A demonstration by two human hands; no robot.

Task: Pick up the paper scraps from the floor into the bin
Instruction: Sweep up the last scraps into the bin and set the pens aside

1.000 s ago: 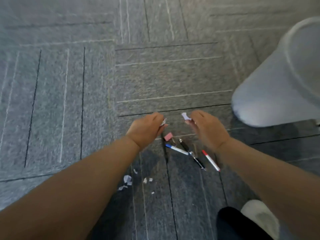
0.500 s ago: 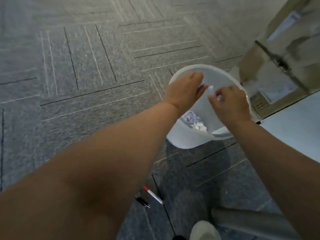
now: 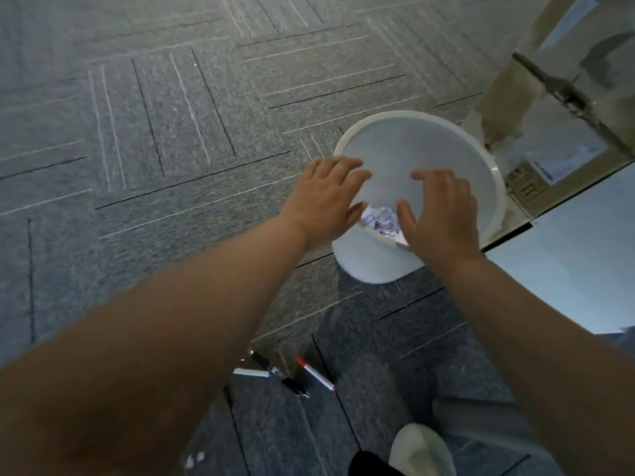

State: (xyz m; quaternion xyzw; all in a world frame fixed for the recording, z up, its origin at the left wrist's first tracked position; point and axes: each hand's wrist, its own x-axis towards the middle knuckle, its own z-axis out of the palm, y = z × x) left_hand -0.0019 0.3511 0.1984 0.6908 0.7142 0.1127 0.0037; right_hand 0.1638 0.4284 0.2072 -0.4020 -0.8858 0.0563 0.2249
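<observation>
A round white bin (image 3: 481, 156) stands on the grey carpet at the upper right. Crumpled paper scraps (image 3: 381, 219) lie at its bottom. My left hand (image 3: 326, 197) hovers over the bin's near left rim with its fingers spread and nothing in it. Over the bin's mouth to the right, my right hand (image 3: 443, 214) is also spread and holds nothing. A small paper scrap (image 3: 195, 459) lies on the carpet at the bottom, beside my left forearm.
Several pens and markers (image 3: 285, 374) lie on the carpet between my arms. My white shoe (image 3: 421, 448) is at the bottom. A beige cabinet corner with a glass panel (image 3: 549, 108) stands right behind the bin. A pale floor area (image 3: 567, 269) begins at right.
Both hands carried pinched scraps from the floor up over the bin. Since half a second ago the fingers have spread and the scraps are gone from them.
</observation>
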